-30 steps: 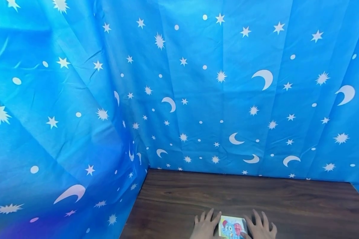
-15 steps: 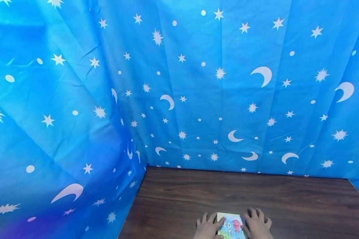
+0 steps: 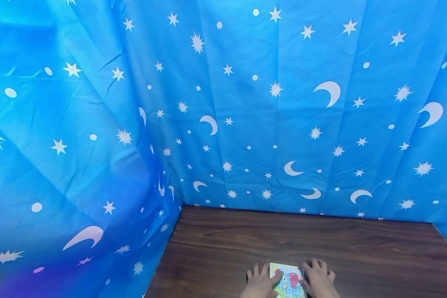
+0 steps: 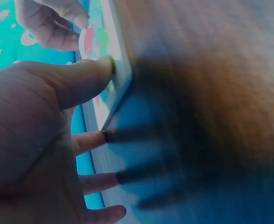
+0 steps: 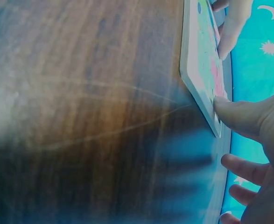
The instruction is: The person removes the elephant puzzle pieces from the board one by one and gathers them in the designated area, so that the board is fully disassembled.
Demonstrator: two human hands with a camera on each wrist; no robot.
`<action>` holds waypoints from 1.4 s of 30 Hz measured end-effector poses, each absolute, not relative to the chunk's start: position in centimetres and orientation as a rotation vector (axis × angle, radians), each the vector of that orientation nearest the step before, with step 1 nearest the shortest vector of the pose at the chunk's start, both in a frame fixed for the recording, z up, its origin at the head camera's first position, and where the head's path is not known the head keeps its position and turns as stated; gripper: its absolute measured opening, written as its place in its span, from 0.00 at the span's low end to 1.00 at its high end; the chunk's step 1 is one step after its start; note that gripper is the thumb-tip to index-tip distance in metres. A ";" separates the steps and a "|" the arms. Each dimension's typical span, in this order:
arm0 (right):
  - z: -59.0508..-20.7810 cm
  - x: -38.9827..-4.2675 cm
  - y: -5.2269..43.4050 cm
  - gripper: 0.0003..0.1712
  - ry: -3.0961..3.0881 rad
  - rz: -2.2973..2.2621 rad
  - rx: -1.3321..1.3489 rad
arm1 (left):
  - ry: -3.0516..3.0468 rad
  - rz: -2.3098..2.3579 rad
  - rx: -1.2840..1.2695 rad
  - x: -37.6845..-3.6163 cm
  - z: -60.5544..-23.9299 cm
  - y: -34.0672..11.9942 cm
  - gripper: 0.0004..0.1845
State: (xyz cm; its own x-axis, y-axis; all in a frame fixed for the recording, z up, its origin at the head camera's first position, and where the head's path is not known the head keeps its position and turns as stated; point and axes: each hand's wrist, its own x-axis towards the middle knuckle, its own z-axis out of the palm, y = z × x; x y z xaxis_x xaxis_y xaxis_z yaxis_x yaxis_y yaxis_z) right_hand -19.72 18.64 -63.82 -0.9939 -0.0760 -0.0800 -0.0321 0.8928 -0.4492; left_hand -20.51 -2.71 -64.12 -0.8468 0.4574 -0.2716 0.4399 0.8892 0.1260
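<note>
A small jigsaw puzzle (image 3: 291, 282) with a colourful cartoon picture and a pale border lies flat on the dark wooden table (image 3: 223, 242). At its left side is my left hand (image 3: 258, 284), its thumb resting on the picture near the edge. In the left wrist view that hand's other fingers (image 4: 98, 182) are spread and fairly straight, touching the table. My right hand (image 3: 320, 280) is on the other side. Its thumb presses the puzzle board (image 5: 191, 56) in the right wrist view, while the remaining fingers spread beside it. Both hands hide parts of the border.
A blue cloth (image 3: 246, 103) printed with white moons and stars hangs behind the table. More of the same cloth (image 3: 74, 174) closes off the left side. Bare wood stretches from the hands to the back edge.
My left thumb has come from the puzzle's edge onto its picture. The right-hand fingers are less spread than a second ago. The head view has shifted slightly.
</note>
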 end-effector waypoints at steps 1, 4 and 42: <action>-63.7 -19.8 18.7 0.18 2.959 -0.703 -0.080 | 2.759 0.080 0.650 -20.6 -64.0 -2.4 0.33; -63.7 -19.9 18.9 0.17 2.969 -0.675 -0.097 | 2.792 0.025 0.651 -20.8 -63.9 -2.1 0.33; -63.4 -17.3 27.6 0.20 3.091 -1.002 -0.132 | 2.657 0.183 0.616 -22.3 -65.4 -2.2 0.33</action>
